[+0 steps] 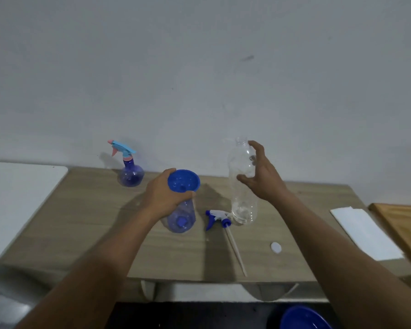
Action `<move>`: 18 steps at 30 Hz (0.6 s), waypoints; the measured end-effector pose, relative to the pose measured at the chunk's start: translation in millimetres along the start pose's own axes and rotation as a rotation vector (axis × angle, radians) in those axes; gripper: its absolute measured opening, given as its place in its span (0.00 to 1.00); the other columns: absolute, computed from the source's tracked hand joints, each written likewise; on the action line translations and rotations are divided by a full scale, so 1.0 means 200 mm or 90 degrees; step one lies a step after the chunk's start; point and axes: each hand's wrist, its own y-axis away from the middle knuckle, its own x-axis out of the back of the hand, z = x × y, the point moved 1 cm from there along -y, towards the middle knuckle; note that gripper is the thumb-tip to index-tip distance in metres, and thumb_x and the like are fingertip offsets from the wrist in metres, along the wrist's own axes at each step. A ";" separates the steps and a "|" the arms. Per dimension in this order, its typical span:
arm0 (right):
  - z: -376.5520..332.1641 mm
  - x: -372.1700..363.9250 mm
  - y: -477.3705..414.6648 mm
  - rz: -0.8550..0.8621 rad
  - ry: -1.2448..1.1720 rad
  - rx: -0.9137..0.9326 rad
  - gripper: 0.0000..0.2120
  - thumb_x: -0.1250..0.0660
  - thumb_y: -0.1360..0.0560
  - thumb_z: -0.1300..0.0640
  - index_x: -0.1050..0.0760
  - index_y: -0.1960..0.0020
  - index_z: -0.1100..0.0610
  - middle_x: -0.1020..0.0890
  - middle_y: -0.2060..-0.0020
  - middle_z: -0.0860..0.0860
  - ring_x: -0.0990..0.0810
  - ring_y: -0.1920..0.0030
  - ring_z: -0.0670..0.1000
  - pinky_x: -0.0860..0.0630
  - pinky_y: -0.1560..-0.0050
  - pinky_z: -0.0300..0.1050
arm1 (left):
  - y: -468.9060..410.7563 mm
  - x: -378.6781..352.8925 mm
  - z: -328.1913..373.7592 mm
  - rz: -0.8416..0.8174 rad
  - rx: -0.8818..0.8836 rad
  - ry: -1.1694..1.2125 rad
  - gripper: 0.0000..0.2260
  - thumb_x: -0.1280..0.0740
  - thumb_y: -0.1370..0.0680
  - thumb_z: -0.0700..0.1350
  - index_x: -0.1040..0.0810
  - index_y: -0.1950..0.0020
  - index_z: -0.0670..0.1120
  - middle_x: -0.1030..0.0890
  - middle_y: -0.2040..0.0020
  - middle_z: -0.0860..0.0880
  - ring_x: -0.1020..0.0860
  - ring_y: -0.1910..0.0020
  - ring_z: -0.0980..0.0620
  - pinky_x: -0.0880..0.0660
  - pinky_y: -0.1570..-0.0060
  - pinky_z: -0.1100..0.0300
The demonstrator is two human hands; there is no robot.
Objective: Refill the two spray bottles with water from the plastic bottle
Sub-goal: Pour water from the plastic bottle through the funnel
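Wooden table (81, 222): left hand (163, 194) gripping funnelled spray bottle (181, 218), right hand (261, 173) spread beside plastic bottle (243, 184)

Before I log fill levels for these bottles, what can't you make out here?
- Head view: water level in the spray bottle under the funnel: left hand covers its neck.
- Right hand at the plastic bottle: grip contact unclear; bottle looks nearly empty.
- Blue basin: cut off by bottom edge.
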 end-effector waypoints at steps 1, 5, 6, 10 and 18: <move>0.02 -0.01 0.00 0.021 -0.005 -0.005 0.42 0.25 0.27 0.58 0.49 0.25 0.44 0.27 0.36 0.60 0.25 0.36 0.58 0.28 0.45 0.48 | 0.00 0.00 0.00 0.000 0.003 0.006 0.22 0.20 0.33 0.49 0.27 0.45 0.58 0.21 0.53 0.59 0.22 0.51 0.54 0.26 0.55 0.64; 0.05 -0.05 0.02 0.066 -0.040 -0.043 0.41 0.28 0.25 0.64 0.49 0.23 0.48 0.33 0.33 0.58 0.26 0.40 0.56 0.30 0.46 0.44 | 0.00 0.00 0.01 -0.003 0.007 0.001 0.20 0.21 0.33 0.48 0.27 0.48 0.58 0.20 0.52 0.56 0.21 0.49 0.51 0.24 0.50 0.57; 0.06 -0.05 0.03 0.079 -0.047 -0.055 0.40 0.29 0.25 0.64 0.49 0.22 0.49 0.34 0.32 0.57 0.27 0.40 0.54 0.30 0.46 0.44 | 0.00 0.00 0.01 -0.007 0.004 -0.006 0.19 0.21 0.33 0.47 0.28 0.52 0.59 0.20 0.54 0.57 0.21 0.50 0.51 0.24 0.50 0.57; 0.08 -0.05 0.05 0.116 -0.059 -0.084 0.41 0.29 0.24 0.64 0.50 0.21 0.50 0.34 0.31 0.57 0.27 0.40 0.55 0.29 0.44 0.47 | 0.01 0.00 0.02 -0.008 0.021 0.006 0.25 0.20 0.33 0.47 0.27 0.41 0.55 0.21 0.52 0.58 0.22 0.48 0.52 0.25 0.50 0.59; 0.12 0.01 0.06 0.097 -0.082 -0.120 0.54 0.22 0.29 0.61 0.58 0.19 0.50 0.38 0.24 0.56 0.33 0.28 0.57 0.31 0.41 0.47 | 0.00 -0.01 0.00 -0.008 0.035 -0.003 0.32 0.21 0.33 0.48 0.29 0.33 0.50 0.22 0.48 0.56 0.23 0.47 0.53 0.27 0.49 0.59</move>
